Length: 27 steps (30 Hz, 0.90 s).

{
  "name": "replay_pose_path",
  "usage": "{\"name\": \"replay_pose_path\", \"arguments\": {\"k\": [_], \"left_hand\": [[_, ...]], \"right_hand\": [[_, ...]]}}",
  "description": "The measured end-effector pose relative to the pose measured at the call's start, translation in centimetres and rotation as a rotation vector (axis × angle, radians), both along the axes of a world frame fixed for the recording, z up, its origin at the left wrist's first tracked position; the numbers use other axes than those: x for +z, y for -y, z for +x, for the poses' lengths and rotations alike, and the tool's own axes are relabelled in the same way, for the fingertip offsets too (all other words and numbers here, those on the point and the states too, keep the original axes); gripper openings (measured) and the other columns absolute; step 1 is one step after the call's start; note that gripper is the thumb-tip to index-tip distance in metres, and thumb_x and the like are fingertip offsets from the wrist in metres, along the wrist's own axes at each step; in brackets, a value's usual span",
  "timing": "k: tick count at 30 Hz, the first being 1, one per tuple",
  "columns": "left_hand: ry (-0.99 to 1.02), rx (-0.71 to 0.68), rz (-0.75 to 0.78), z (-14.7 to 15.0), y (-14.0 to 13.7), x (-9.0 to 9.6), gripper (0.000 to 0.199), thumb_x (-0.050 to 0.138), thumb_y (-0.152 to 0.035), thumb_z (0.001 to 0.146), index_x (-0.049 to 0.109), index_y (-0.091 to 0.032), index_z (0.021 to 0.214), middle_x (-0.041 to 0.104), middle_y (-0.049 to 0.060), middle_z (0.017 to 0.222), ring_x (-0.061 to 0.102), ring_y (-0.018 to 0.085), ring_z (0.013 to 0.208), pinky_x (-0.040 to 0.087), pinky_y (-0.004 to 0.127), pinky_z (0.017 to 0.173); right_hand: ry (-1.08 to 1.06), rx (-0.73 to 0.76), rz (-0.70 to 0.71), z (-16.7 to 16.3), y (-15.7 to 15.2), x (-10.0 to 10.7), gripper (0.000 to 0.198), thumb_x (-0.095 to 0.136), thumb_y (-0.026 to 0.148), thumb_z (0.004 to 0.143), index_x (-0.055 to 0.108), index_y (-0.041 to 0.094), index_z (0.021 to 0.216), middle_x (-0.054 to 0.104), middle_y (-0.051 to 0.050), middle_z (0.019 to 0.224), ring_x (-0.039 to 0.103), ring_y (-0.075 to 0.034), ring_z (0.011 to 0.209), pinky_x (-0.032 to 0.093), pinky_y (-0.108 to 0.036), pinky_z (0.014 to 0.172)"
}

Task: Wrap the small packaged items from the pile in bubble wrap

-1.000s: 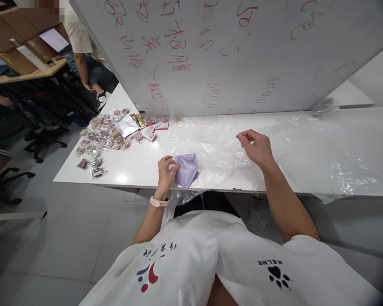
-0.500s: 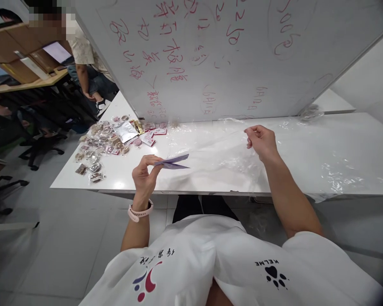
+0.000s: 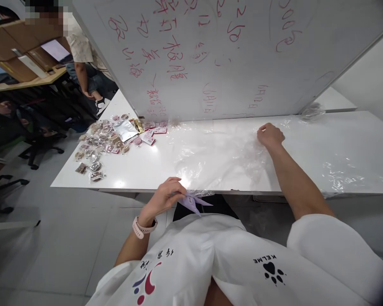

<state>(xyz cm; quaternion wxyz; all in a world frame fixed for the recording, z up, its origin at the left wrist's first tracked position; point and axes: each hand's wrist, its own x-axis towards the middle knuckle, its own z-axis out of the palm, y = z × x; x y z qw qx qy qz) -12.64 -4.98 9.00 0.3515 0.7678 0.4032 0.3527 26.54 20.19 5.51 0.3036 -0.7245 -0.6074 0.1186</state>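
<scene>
My left hand point(image 3: 169, 195) is closed in a pinch at the front edge of the table. Between its fingers is a light purple, flat piece point(image 3: 191, 205) with two pointed ends spread apart and small dark print; its exact kind is unclear. Clear plastic film point(image 3: 204, 161) lies crinkled over the white tabletop, reaching the front edge close to the purple piece. Farther back on the right, my right hand point(image 3: 270, 136) is curled closed, with film gathered below it. Its fingertips are mostly hidden.
Several small wrapped packets point(image 3: 98, 140) and a silver pouch point(image 3: 126, 129) cover the table's left end. A whiteboard point(image 3: 210, 63) with red writing stands along the back. More clear film point(image 3: 338, 174) lies at right. A seated person point(image 3: 83, 63) is at the far left.
My left hand has come down and right toward my body, carrying the purple piece. My right hand has shifted slightly right and turned, and the film has sunk onto the table.
</scene>
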Motion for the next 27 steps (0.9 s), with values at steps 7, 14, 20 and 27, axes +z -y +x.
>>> {"name": "replay_pose_path", "arguments": {"k": [7,14,20,27], "left_hand": [[0.291,0.279,-0.436,0.7,-1.2,-5.3,0.021,0.075,-0.037,0.079,0.065,-0.019,0.075,0.064,0.002,0.074,0.058,0.016,0.072,0.048,0.031,0.072],[0.579,0.470,-0.547,1.6,-1.4,-6.3,0.032,0.080,-0.040,0.071,0.057,-0.018,0.072,0.057,-0.002,0.066,0.049,0.010,0.061,0.041,0.024,0.061],[0.460,0.397,-0.409,3.6,0.5,-5.6,0.022,0.073,-0.038,0.080,0.063,-0.019,0.078,0.062,0.003,0.082,0.056,0.016,0.080,0.046,0.031,0.079],[0.208,0.539,-0.080,3.4,4.1,-2.6,0.015,0.070,-0.036,0.085,0.068,-0.025,0.095,0.054,0.010,0.135,0.047,0.029,0.132,0.043,0.045,0.105]], "right_hand": [[-0.101,0.482,0.105,-8.1,11.1,5.4,0.034,0.046,0.045,0.096,0.069,0.023,0.107,0.070,-0.010,0.104,0.063,-0.024,0.094,0.050,-0.039,0.080],[-0.380,0.711,-0.307,-14.3,23.0,1.2,0.041,0.051,0.057,0.093,0.067,0.024,0.114,0.073,-0.005,0.097,0.068,-0.022,0.086,0.052,-0.035,0.077],[-0.553,0.884,-0.467,-16.3,25.3,-0.5,0.081,0.070,0.051,0.080,0.037,0.027,0.150,0.059,-0.011,0.135,0.062,-0.029,0.113,0.052,-0.041,0.090],[-0.588,0.993,-0.541,-15.2,25.0,1.7,0.046,0.053,0.048,0.094,0.056,0.032,0.137,0.070,-0.003,0.105,0.066,-0.021,0.085,0.053,-0.036,0.077]]}}
